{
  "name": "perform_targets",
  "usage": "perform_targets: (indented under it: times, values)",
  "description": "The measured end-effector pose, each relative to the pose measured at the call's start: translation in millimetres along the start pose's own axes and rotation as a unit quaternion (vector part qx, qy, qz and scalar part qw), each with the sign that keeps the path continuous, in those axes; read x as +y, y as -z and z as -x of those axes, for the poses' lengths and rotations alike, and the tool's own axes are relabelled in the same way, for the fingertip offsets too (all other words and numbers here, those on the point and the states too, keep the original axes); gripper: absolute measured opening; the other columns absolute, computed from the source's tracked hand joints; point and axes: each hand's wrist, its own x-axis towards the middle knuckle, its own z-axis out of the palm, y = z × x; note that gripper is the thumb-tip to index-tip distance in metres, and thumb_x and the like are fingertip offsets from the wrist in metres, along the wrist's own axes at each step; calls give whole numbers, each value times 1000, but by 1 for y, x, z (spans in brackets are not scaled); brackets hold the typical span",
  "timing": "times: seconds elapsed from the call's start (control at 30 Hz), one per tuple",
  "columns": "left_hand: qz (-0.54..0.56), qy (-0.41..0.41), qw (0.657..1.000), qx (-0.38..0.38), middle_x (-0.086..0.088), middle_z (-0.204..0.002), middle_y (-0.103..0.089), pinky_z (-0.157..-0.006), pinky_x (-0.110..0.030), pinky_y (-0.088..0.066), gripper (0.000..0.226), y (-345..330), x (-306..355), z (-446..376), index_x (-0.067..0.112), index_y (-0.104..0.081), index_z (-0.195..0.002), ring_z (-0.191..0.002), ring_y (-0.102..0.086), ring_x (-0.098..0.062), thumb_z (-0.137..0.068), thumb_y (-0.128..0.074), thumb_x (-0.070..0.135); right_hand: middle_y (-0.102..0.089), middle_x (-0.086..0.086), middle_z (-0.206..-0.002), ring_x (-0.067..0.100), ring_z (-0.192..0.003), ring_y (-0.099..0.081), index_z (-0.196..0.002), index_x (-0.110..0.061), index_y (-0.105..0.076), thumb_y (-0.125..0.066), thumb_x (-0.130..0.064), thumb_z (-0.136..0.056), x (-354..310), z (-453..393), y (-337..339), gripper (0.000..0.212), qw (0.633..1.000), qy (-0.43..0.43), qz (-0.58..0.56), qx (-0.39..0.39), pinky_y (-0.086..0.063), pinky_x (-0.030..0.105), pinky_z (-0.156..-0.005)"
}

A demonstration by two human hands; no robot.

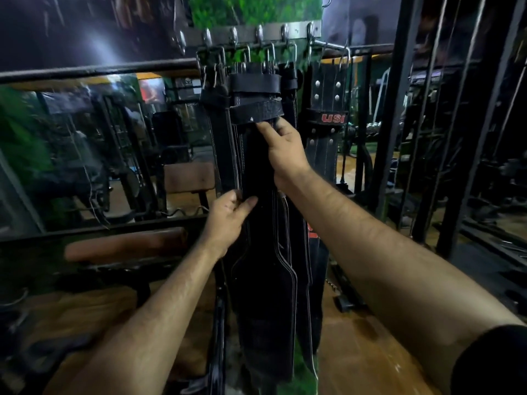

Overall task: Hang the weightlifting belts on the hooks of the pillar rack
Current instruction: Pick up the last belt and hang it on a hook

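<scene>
Currently several black belts (265, 212) hang bunched from the hooks (259, 34) of the metal rail on the pillar rack (296, 28), buckles up, tails down. Front belt is pinched by both hands: right hand (285, 149) grips it just under the leather keeper loop, left hand (228, 220) holds its left edge lower down. Separate belt marked USI (328, 121) hangs to the right, untouched. Padded bench (125, 246) sits lower left, blurred.
</scene>
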Motion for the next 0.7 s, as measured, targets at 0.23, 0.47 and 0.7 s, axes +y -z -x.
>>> perform_targets:
  times: [0.23,0.47,0.7]
  values:
    - [-32,81,996,-25,3,-103,-77,-90,-30,-58,15,19,-47,20,23,-70,-103,-104,-72,-17,-96,-63,11,-72,9,-90,13,-76,-72,-97,-9,-65,-56,-5,-100,0,-7,-16,10,999,0,-46,12,-60,29,-71]
    - [-88,106,988,-63,-24,-111,-71,-93,-59,-55,45,44,-76,37,0,-63,-110,-105,-69,-39,-87,-70,39,-71,15,-93,22,-78,-71,-100,-4,-64,-59,-6,-99,20,-7,-27,6,998,-29,-55,33,-60,42,-80]
    - [-108,180,968,-135,-4,-117,-74,-99,-43,-55,32,59,-83,31,17,-70,-114,-107,-71,-18,-89,-73,37,-66,23,-97,29,-83,-66,-101,-4,-62,-59,-9,-99,31,5,-32,6,999,-42,-22,18,-58,49,-81]
